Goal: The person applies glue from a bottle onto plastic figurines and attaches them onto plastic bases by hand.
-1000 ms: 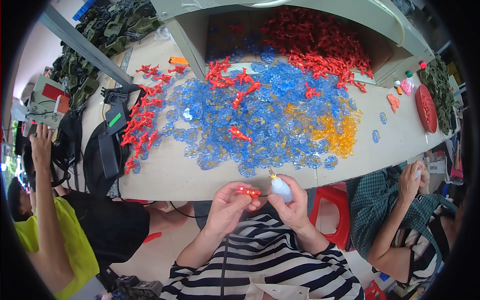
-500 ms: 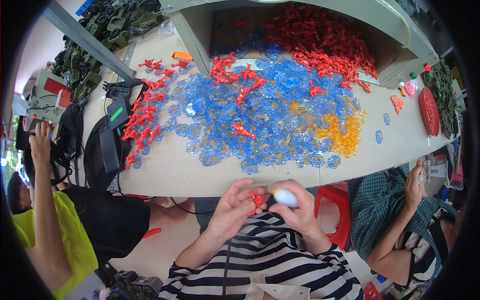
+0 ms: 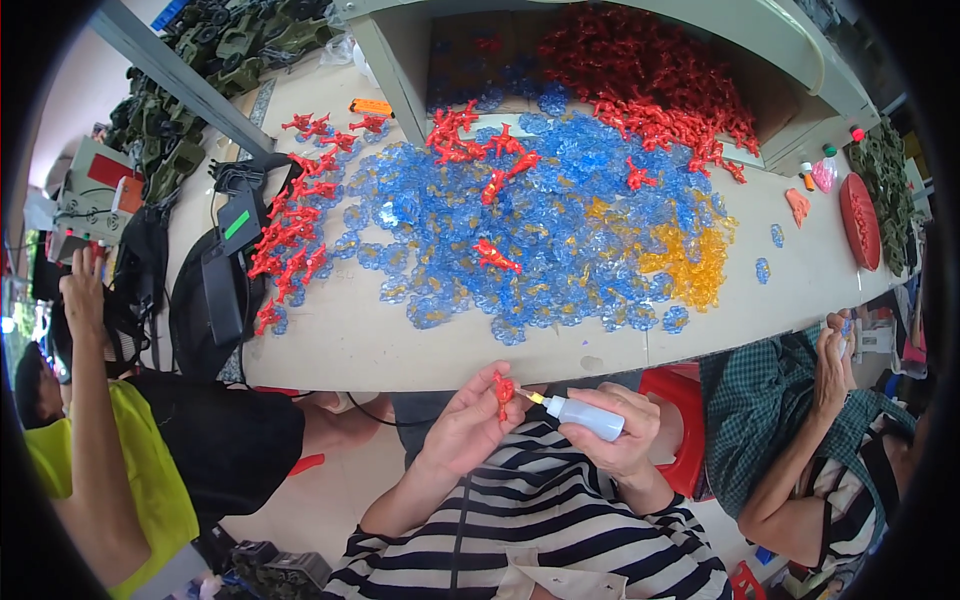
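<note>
My left hand point(image 3: 465, 425) pinches a small red plastic figure point(image 3: 503, 388) just below the table's front edge. My right hand point(image 3: 620, 440) grips a small white squeeze bottle point(image 3: 585, 415) laid sideways, and its yellow tip touches the red figure. Both hands sit above my striped shirt. On the table point(image 3: 350, 345) beyond them lies a wide heap of clear blue plastic pieces point(image 3: 520, 230) with several red figures on top.
A row of red figures point(image 3: 290, 240) lies at the left by a black bag point(image 3: 215, 290). Orange clear pieces point(image 3: 690, 260) lie at the right. A box holds many red figures point(image 3: 650, 75). One person sits at my left point(image 3: 90, 440), another at my right point(image 3: 800, 420).
My hands have turned: the bottle now lies sideways with its tip against the red figure, which sits upright in my left fingers.
</note>
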### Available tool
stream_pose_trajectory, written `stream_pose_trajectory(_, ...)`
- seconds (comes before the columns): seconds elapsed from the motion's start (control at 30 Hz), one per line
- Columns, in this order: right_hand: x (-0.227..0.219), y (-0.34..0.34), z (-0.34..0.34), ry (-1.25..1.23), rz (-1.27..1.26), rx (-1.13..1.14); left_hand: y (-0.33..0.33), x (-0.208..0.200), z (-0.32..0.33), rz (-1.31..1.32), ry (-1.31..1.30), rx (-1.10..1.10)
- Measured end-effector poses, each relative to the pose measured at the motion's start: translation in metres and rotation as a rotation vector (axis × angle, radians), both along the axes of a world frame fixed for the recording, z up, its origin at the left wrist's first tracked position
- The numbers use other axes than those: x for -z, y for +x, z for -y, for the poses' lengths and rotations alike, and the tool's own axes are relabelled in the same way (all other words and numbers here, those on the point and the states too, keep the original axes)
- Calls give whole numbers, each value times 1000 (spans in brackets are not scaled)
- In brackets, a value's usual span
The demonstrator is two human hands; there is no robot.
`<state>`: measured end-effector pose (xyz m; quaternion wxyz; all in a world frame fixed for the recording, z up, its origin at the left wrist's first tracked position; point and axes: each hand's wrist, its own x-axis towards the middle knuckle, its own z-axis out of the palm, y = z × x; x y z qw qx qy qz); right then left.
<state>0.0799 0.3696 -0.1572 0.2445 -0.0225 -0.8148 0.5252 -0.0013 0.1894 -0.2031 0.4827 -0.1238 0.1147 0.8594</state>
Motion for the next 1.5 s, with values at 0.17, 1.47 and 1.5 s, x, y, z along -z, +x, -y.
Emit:
stream_pose_trajectory(0.17, -1, -3, 1, 13, 15, -6, -2, 1, 1, -9, 7, -14)
stream_pose_trajectory(1.47, 15, -17, -4, 42, 92, 176, 0, 1, 0, -135, -19, -15)
stream_pose_trajectory(1.5, 20, -22, -1, 63, 115, 173, 0, 2, 2, -162, -50, -33)
